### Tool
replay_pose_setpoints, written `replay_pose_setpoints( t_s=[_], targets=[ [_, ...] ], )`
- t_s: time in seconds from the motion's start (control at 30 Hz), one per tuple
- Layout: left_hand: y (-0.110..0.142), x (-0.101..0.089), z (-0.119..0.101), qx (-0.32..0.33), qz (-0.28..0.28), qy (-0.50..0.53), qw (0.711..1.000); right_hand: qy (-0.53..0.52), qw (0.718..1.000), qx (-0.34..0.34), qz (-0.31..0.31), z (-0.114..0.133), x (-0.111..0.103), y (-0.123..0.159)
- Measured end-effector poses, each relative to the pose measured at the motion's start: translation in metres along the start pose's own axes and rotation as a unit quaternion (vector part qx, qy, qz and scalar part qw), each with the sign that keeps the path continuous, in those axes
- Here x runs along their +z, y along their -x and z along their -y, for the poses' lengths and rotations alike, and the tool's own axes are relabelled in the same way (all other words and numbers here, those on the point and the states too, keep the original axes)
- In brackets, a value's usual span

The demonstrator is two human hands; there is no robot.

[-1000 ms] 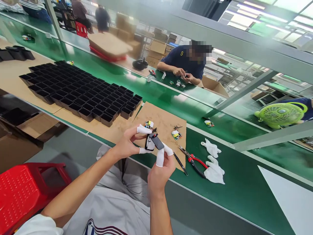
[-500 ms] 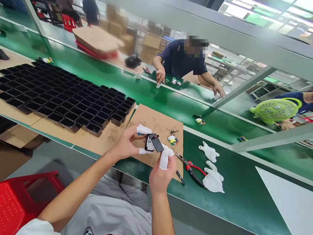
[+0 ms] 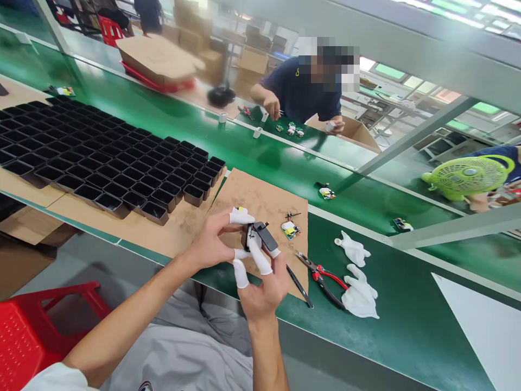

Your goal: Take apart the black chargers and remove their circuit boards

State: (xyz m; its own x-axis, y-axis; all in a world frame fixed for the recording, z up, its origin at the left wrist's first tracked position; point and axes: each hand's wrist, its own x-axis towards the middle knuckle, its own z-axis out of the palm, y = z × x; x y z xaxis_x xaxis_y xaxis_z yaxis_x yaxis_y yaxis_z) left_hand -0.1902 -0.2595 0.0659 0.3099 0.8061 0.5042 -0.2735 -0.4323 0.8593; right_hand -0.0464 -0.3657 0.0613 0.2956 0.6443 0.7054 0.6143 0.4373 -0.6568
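Observation:
Above the brown cardboard sheet (image 3: 240,187), my left hand (image 3: 209,239) grips a small black plastic case (image 3: 246,239) between thumb and fingers, which wear white finger cots. The case opening faces right, and parts inside it are mostly hidden. My right hand (image 3: 264,293), also in white finger cots, is up against that opening. One of its fingers points into the opening, and the thumb stands apart below. A flat black cover (image 3: 266,237) is tilted beside the case, between the right fingers; their exact hold is partly hidden.
Rows of black cases (image 3: 101,163) fill the left. Right of my hands lie a circuit board (image 3: 290,229), black tweezers (image 3: 300,287), red-and-black pliers (image 3: 321,277) and crumpled white gloves (image 3: 360,293). Beyond the green belt (image 3: 280,163) sits a co-worker (image 3: 301,89). A green fan (image 3: 470,175) stands right.
My right hand has shifted left and turned, moving a finger to the case opening and spreading its thumb away from the cover. Across the belt, the co-worker's hands have moved closer together.

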Motion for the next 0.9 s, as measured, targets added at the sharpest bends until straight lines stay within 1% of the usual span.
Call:
replay_pose_setpoints(
  t_s=[0.07, 0.1, 0.13, 0.17, 0.2, 0.27, 0.33, 0.4, 0.43, 0.47, 0.5, 0.57, 0.6, 0.63, 0.67, 0.73, 0.9],
  targets=[
    [0.005, -0.001, -0.004, 0.005, -0.008, -0.029, 1.000, 0.022, 1.000, -0.022, -0.003, 0.002, 0.001, 0.004],
    [0.007, -0.001, -0.006, 0.015, -0.010, -0.054, 0.998, 0.018, 1.000, -0.015, -0.006, 0.002, 0.003, 0.006],
    [0.010, -0.002, -0.009, 0.032, -0.011, -0.088, 0.996, -0.004, 1.000, 0.018, -0.015, 0.003, 0.004, 0.009],
    [0.012, -0.002, -0.013, 0.054, -0.009, -0.129, 0.990, -0.040, 0.996, 0.071, -0.033, 0.004, 0.007, 0.011],
    [0.013, -0.002, -0.017, 0.077, -0.003, -0.176, 0.981, -0.079, 0.986, 0.133, -0.058, 0.004, 0.009, 0.014],
    [0.016, 0.002, -0.029, 0.109, 0.018, -0.257, 0.960, -0.144, 0.953, 0.239, -0.116, 0.004, 0.014, 0.017],
    [0.019, 0.008, -0.043, 0.105, 0.024, -0.285, 0.952, -0.175, 0.926, 0.298, -0.154, 0.005, 0.016, 0.018],
    [0.024, 0.016, -0.055, 0.063, -0.019, -0.269, 0.961, -0.195, 0.907, 0.338, -0.156, 0.006, 0.014, 0.016],
    [0.027, 0.021, -0.060, 0.021, -0.046, -0.250, 0.967, -0.223, 0.888, 0.372, -0.151, 0.007, 0.012, 0.015],
    [0.030, 0.025, -0.062, -0.031, -0.065, -0.227, 0.971, -0.263, 0.859, 0.414, -0.146, 0.009, 0.009, 0.014],
    [0.033, 0.029, -0.063, -0.093, -0.066, -0.200, 0.973, -0.311, 0.820, 0.459, -0.143, 0.012, 0.006, 0.014],
    [0.038, 0.037, -0.060, -0.197, -0.037, -0.137, 0.970, -0.408, 0.725, 0.537, -0.142, 0.017, -0.001, 0.015],
    [0.038, 0.042, -0.058, -0.232, -0.018, -0.105, 0.967, -0.440, 0.688, 0.560, -0.142, 0.020, -0.004, 0.016],
    [0.038, 0.046, -0.056, -0.254, -0.005, -0.076, 0.964, -0.457, 0.668, 0.571, -0.141, 0.022, -0.006, 0.017],
    [0.038, 0.050, -0.054, -0.268, 0.001, -0.053, 0.962, -0.465, 0.658, 0.575, -0.138, 0.024, -0.008, 0.018],
    [0.035, 0.058, -0.053, -0.284, 0.001, -0.031, 0.958, -0.472, 0.654, 0.576, -0.135, 0.025, -0.011, 0.021],
    [0.031, 0.069, -0.059, -0.287, 0.009, -0.053, 0.956, -0.482, 0.642, 0.579, -0.143, 0.024, -0.014, 0.024]
  ],
)
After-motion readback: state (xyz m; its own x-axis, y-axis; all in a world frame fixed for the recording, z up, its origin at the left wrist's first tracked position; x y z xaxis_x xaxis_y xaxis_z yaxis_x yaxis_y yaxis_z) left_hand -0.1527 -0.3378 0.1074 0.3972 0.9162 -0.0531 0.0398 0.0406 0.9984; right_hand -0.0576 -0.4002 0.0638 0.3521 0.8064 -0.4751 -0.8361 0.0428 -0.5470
